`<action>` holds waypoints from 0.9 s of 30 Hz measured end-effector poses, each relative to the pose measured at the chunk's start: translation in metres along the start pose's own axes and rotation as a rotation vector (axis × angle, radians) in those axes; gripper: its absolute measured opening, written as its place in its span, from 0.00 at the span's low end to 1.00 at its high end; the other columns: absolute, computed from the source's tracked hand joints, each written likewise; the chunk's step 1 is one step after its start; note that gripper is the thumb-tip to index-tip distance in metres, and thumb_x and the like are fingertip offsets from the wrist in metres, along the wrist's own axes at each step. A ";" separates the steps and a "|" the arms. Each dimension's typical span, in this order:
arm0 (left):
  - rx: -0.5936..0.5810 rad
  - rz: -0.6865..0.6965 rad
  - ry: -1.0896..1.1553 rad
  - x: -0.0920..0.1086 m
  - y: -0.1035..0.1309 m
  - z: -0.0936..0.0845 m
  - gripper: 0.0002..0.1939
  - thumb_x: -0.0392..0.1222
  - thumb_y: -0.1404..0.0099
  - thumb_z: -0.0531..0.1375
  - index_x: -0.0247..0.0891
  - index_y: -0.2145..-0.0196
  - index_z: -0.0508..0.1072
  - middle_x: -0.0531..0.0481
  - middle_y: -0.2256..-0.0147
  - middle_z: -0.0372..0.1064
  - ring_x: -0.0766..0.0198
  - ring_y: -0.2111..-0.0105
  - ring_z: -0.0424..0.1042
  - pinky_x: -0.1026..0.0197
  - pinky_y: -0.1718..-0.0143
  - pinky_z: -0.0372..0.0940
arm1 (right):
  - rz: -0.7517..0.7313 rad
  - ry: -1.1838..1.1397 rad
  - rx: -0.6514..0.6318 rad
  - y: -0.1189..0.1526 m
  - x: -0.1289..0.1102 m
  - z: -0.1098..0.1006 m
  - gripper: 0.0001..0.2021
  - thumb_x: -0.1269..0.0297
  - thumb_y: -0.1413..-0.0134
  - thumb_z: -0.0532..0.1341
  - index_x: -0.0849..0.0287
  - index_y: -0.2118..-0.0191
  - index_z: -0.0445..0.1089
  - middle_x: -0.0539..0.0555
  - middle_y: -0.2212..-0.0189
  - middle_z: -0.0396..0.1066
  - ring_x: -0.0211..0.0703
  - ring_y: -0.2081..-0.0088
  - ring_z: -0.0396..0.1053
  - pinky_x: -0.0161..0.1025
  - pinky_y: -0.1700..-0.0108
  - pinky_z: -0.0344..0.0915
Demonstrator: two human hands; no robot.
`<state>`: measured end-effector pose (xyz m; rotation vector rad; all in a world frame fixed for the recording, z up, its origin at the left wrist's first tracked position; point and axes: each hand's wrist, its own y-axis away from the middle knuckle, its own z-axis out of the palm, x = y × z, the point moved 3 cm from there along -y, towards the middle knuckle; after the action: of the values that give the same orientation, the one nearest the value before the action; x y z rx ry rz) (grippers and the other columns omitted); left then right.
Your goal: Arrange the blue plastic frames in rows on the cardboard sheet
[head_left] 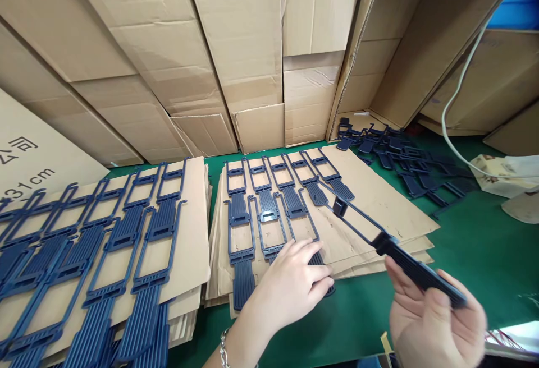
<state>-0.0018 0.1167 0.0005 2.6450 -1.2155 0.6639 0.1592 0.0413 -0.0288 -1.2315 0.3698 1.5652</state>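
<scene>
Dark blue plastic fills both hands. The right hand (438,314) grips the ribbed end of a long blue plastic frame (396,250), thumb on top, and holds it up off the table with its far end slanting toward the cardboard. The left hand (292,284) lies palm down, fingers spread and loose, on another frame piece (324,278) at the near edge of the middle cardboard stack (379,199); the hand covers most of that piece, so whether the fingers pinch it cannot be told. A bracelet (223,348) shows at the left wrist, partly cut off by the lower edge.

On the middle stack lie two rows of matching frames (269,205), side by side. A second cardboard stack (189,233) to the left carries more frames (122,244), running out of view at the left and bottom. Farther right, a loose heap of frames (400,157) sits on the green table (471,244), too tangled to count. A white cable (452,104) loops down to a small box (501,174). Flattened cardboard cartons (236,48) lean behind everything.
</scene>
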 end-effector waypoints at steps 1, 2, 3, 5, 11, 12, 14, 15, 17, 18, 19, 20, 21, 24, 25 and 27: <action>0.007 0.004 -0.011 0.000 0.000 0.000 0.16 0.48 0.32 0.47 0.49 0.60 0.74 0.55 0.44 0.58 0.60 0.43 0.53 0.50 0.42 0.51 | -0.091 0.006 0.030 -0.001 -0.007 -0.002 0.09 0.73 0.46 0.57 0.65 0.57 0.64 0.57 0.67 0.70 0.55 0.64 0.71 0.66 0.57 0.63; 0.012 0.009 -0.021 0.000 0.000 0.001 0.16 0.48 0.32 0.47 0.48 0.60 0.73 0.55 0.45 0.58 0.61 0.43 0.54 0.50 0.42 0.51 | -0.194 0.035 0.015 -0.003 -0.013 -0.004 0.09 0.75 0.46 0.56 0.65 0.59 0.65 0.58 0.65 0.70 0.55 0.61 0.70 0.64 0.57 0.64; 0.015 0.011 -0.028 0.000 0.001 0.001 0.16 0.48 0.32 0.46 0.49 0.60 0.73 0.55 0.45 0.58 0.61 0.43 0.54 0.50 0.42 0.51 | -0.289 0.084 -0.046 -0.005 -0.017 -0.006 0.09 0.76 0.47 0.55 0.65 0.59 0.66 0.59 0.62 0.69 0.55 0.59 0.69 0.63 0.57 0.65; 0.019 0.008 -0.039 -0.001 0.001 0.001 0.16 0.48 0.32 0.46 0.49 0.59 0.73 0.55 0.44 0.57 0.61 0.43 0.53 0.50 0.42 0.51 | -0.400 0.201 -0.259 -0.008 -0.018 -0.012 0.10 0.77 0.49 0.55 0.63 0.61 0.67 0.60 0.57 0.67 0.56 0.56 0.67 0.58 0.59 0.68; 0.068 -0.013 -0.035 -0.003 0.001 -0.003 0.16 0.46 0.32 0.47 0.45 0.53 0.70 0.52 0.45 0.59 0.61 0.45 0.57 0.53 0.43 0.54 | -0.611 0.455 -0.826 -0.014 0.007 -0.033 0.12 0.81 0.53 0.55 0.64 0.61 0.66 0.65 0.49 0.61 0.53 0.52 0.64 0.45 0.59 0.68; 0.075 -0.027 -0.023 -0.004 0.001 -0.004 0.16 0.46 0.33 0.48 0.44 0.52 0.69 0.52 0.46 0.60 0.61 0.46 0.58 0.53 0.43 0.55 | -0.644 0.482 -0.873 -0.013 0.011 -0.035 0.12 0.81 0.52 0.54 0.65 0.61 0.66 0.65 0.48 0.60 0.52 0.51 0.64 0.43 0.58 0.67; 0.090 -0.060 0.007 -0.006 0.000 -0.007 0.16 0.45 0.33 0.48 0.44 0.52 0.69 0.52 0.46 0.60 0.61 0.47 0.59 0.54 0.44 0.56 | -0.646 0.504 -0.897 -0.013 0.017 -0.036 0.11 0.81 0.51 0.53 0.65 0.61 0.65 0.66 0.48 0.59 0.51 0.50 0.63 0.42 0.56 0.66; 0.102 -0.075 0.023 -0.007 0.000 -0.008 0.16 0.45 0.33 0.48 0.44 0.52 0.69 0.53 0.46 0.60 0.62 0.47 0.59 0.54 0.44 0.56 | -0.635 0.511 -0.909 -0.012 0.019 -0.035 0.11 0.81 0.51 0.52 0.65 0.61 0.65 0.66 0.48 0.58 0.50 0.49 0.63 0.41 0.55 0.66; 0.135 -0.098 0.052 -0.010 0.000 -0.012 0.16 0.44 0.32 0.47 0.43 0.52 0.69 0.54 0.47 0.61 0.63 0.47 0.60 0.55 0.45 0.58 | -0.615 0.534 -0.947 -0.011 0.024 -0.034 0.12 0.80 0.51 0.52 0.64 0.60 0.64 0.65 0.47 0.58 0.50 0.48 0.62 0.40 0.53 0.65; 0.153 -0.102 0.066 -0.011 0.000 -0.013 0.16 0.44 0.32 0.47 0.43 0.52 0.69 0.54 0.47 0.62 0.64 0.48 0.61 0.56 0.45 0.58 | -0.608 0.544 -0.970 -0.010 0.026 -0.033 0.12 0.80 0.51 0.52 0.64 0.60 0.65 0.64 0.47 0.57 0.50 0.48 0.61 0.42 0.52 0.65; 0.167 -0.100 0.080 -0.012 0.000 -0.014 0.16 0.44 0.32 0.47 0.43 0.51 0.69 0.54 0.48 0.62 0.64 0.48 0.61 0.56 0.45 0.59 | -0.602 0.555 -0.990 -0.010 0.028 -0.032 0.12 0.80 0.51 0.53 0.63 0.60 0.65 0.64 0.46 0.57 0.50 0.47 0.60 0.44 0.49 0.63; 0.180 -0.097 0.095 -0.013 -0.001 -0.014 0.16 0.44 0.32 0.47 0.43 0.52 0.69 0.54 0.48 0.63 0.64 0.49 0.62 0.56 0.46 0.59 | -0.595 0.565 -1.003 -0.010 0.030 -0.031 0.12 0.79 0.51 0.53 0.63 0.60 0.65 0.63 0.46 0.57 0.51 0.45 0.58 0.47 0.47 0.61; 0.192 -0.094 0.109 -0.013 -0.001 -0.015 0.16 0.44 0.32 0.47 0.42 0.52 0.69 0.53 0.49 0.63 0.64 0.49 0.62 0.57 0.46 0.59 | -0.583 0.573 -1.006 -0.011 0.032 -0.031 0.12 0.78 0.51 0.53 0.62 0.60 0.65 0.62 0.46 0.57 0.52 0.44 0.56 0.51 0.45 0.58; 0.224 -0.083 0.154 -0.014 -0.003 -0.015 0.15 0.43 0.32 0.48 0.42 0.53 0.70 0.53 0.50 0.65 0.65 0.50 0.63 0.58 0.47 0.60 | -0.540 0.604 -0.993 -0.013 0.037 -0.032 0.11 0.75 0.51 0.53 0.61 0.61 0.66 0.60 0.46 0.57 0.53 0.43 0.53 0.57 0.44 0.54; 0.235 -0.081 0.164 -0.014 -0.003 -0.015 0.15 0.43 0.32 0.48 0.42 0.53 0.70 0.53 0.51 0.65 0.65 0.50 0.63 0.58 0.47 0.60 | -0.539 0.615 -0.993 -0.013 0.038 -0.032 0.11 0.74 0.51 0.53 0.61 0.60 0.66 0.59 0.46 0.57 0.53 0.43 0.53 0.58 0.44 0.54; 0.256 -0.078 0.173 -0.013 -0.004 -0.015 0.15 0.42 0.33 0.48 0.41 0.54 0.71 0.53 0.51 0.66 0.65 0.51 0.64 0.59 0.48 0.61 | -0.568 0.649 -1.011 -0.012 0.040 -0.032 0.12 0.73 0.50 0.53 0.60 0.59 0.66 0.59 0.45 0.56 0.53 0.42 0.53 0.60 0.44 0.53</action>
<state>-0.0114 0.1331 0.0077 2.7465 -1.0359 1.0733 0.1895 0.0437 -0.0721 -2.3688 -0.4301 0.7795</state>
